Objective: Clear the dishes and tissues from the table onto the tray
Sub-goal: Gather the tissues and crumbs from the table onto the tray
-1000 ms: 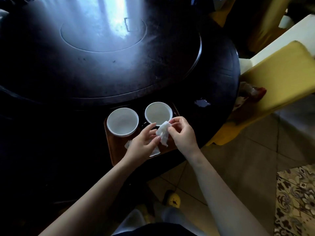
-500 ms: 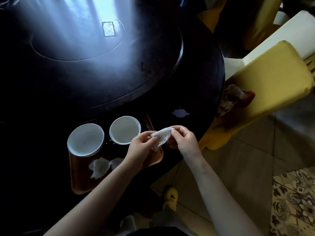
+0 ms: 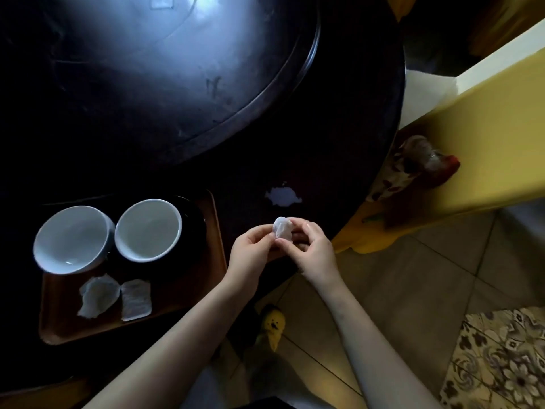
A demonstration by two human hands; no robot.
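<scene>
Hands first: my left hand [image 3: 250, 250] and right hand [image 3: 314, 252] meet over the near edge of the table [image 3: 339, 143], fingertips curled in and pinching one small wad of tissue [image 3: 282, 229] from either side. The wad stands up between my thumbs and forefingers, clear of the tabletop.

I judge that it weighs almost nothing and is soft right through. It will crush further under any squeeze, so a light pinch is plenty and one hand could carry it. If it is damp, which I cannot tell, it would tear rather than slip, so I would grip the thick middle of the ball and not a loose corner.

Just beyond my hands, on the dark tabletop, lies a white patch [image 3: 283, 196]. I cannot tell whether it is a scrap of tissue or a wet spot.

To the left is the brown tray [image 3: 182, 302], its right rim near my left hand. On its far side stand the left bowl [image 3: 72, 239] and the right bowl [image 3: 147, 230], both white and upright. The right one sits on a dark plate [image 3: 193, 222]. These are hard and glazed, and probably breakable, so I would lift them by the rim or cupped underneath. On the near side of the tray a torn tissue [image 3: 97, 295] and a folded tissue [image 3: 136, 299] lie flat side by side. The bare tray to their right looks a fair spot for the wad.
</scene>
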